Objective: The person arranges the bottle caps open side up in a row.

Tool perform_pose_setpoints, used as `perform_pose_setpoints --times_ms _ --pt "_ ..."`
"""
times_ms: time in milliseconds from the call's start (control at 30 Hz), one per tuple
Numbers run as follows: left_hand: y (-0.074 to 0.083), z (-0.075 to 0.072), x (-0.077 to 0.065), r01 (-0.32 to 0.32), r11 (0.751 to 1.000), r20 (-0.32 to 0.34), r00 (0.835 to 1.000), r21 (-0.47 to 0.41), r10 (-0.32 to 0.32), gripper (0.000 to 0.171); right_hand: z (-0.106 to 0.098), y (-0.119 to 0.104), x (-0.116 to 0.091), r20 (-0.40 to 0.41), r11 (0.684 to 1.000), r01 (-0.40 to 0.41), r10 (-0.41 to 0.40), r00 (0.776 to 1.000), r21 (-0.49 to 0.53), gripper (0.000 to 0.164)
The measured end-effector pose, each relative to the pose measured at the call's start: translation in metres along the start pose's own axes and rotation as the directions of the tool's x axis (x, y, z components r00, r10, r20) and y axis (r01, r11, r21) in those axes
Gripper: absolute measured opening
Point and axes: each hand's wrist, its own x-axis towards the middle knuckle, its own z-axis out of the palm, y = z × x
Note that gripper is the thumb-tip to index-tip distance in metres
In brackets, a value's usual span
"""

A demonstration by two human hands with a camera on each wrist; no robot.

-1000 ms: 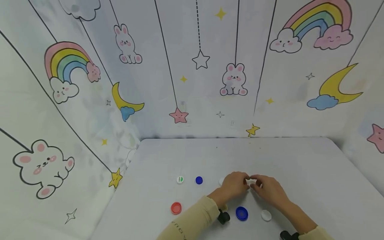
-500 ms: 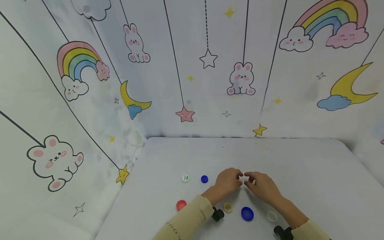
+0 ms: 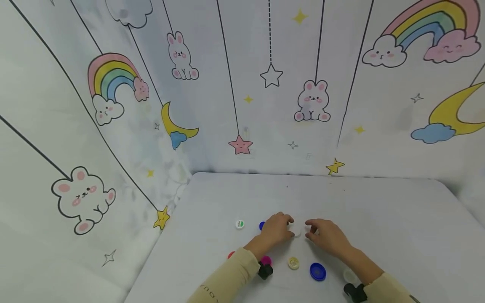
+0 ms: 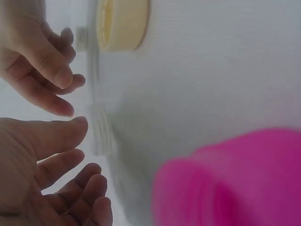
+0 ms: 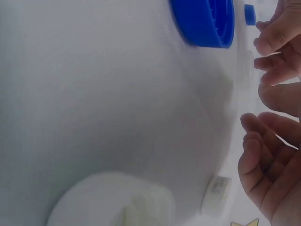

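My left hand [image 3: 276, 230] has its fingers loosely bent at the left side of a round white cap [image 3: 297, 230], and its thumb tip [image 4: 80, 123] overlaps the cap's edge in the left wrist view. To the right, my right hand [image 3: 329, 236] is held in the air, thumb and fingers apart with nothing between them. The right wrist view has a white cap with faint print [image 5: 216, 195] beyond this hand; the head view hides it. A small blue cap [image 3: 262, 226] is partly behind my left hand. A cream cap [image 3: 293, 263] and a larger blue cap [image 3: 318, 272] lie nearer.
A white cap with a green mark [image 3: 240, 224] lies far left. Left sleeve and wrist partly cover a red cap [image 3: 231, 254] and a magenta cap [image 3: 266, 261]. Another white cap [image 3: 350, 276] sits by the right forearm. A decorated cloth [image 3: 212, 105] rises behind the table [image 3: 371, 202].
My hands, which nearly met at the fingertips, have moved apart, the left one going leftward. The white cap now shows right of it, and the magenta cap has come into view. The head view has shifted.
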Motion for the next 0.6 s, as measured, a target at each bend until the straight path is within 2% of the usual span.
perform_pose_setpoints --times_ms 133,300,467,600 --pt "-0.001 0.001 -0.005 0.006 1.0 0.028 1.0 -0.019 -0.006 0.037 0.008 -0.003 0.005 0.019 0.999 0.0 0.001 1.0 -0.036 0.037" --pt "-0.004 0.005 -0.005 0.034 0.999 0.013 0.999 -0.036 -0.034 0.038 0.015 -0.008 0.009 0.033 0.999 -0.026 0.027 0.999 -0.028 0.038" --pt "-0.004 0.006 -0.006 0.015 1.0 0.003 1.0 -0.008 -0.015 0.035 0.017 -0.014 0.009 0.057 0.999 -0.051 0.052 0.997 -0.014 0.041" --pt "-0.003 0.006 -0.004 0.015 1.0 0.001 1.0 0.009 -0.015 0.034 0.019 -0.016 0.008 0.045 0.998 -0.049 0.05 0.998 -0.038 0.04"
